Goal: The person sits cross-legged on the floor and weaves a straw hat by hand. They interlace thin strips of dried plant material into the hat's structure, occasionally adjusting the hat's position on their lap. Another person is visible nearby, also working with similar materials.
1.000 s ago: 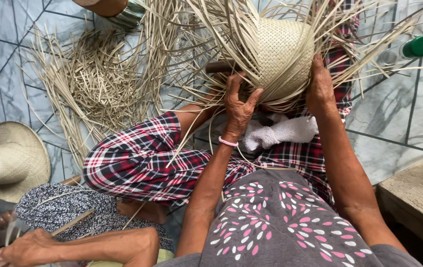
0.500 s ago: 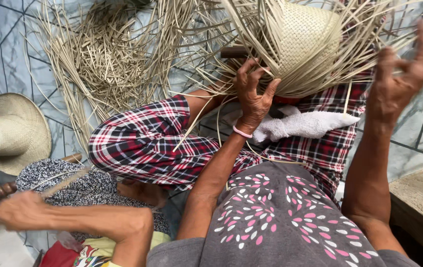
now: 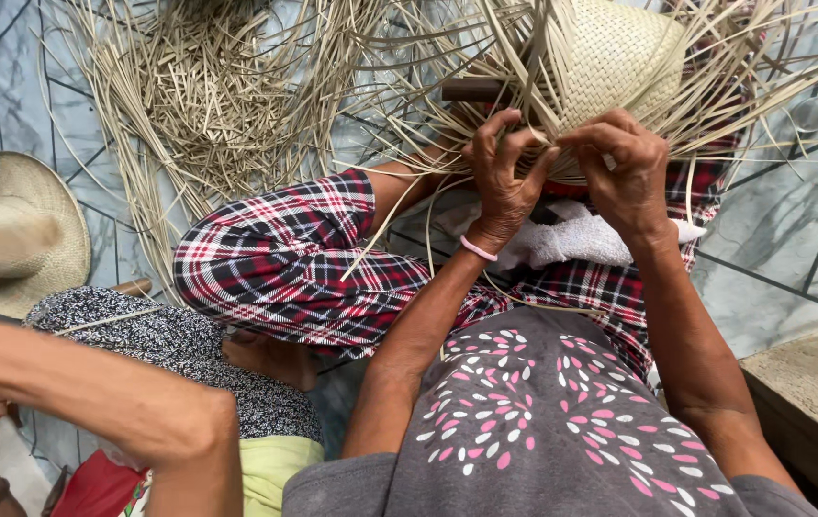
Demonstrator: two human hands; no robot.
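Currently left hand (image 3: 503, 182) and right hand (image 3: 625, 168) meet at the woven hat (image 3: 619, 57) rim, 12 o'clock; fingers of both pinch loose straw strands (image 3: 409, 105). Finished hat (image 3: 16, 230) lies at 9 o'clock.

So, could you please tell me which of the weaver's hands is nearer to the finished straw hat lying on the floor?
Left. The left hand works nearer that finished hat; the right hand lies farther away.

both forearms reach forward and away from the body, bare to the elbow. the left hand (image 3: 504, 177) is raised with fingers curled and spread, thumb and forefinger pinched together. the right hand (image 3: 624, 168) sits just beside it, knuckles up, fingers bent down and in. the two hands' fingertips nearly meet. a pink band circles the left wrist.
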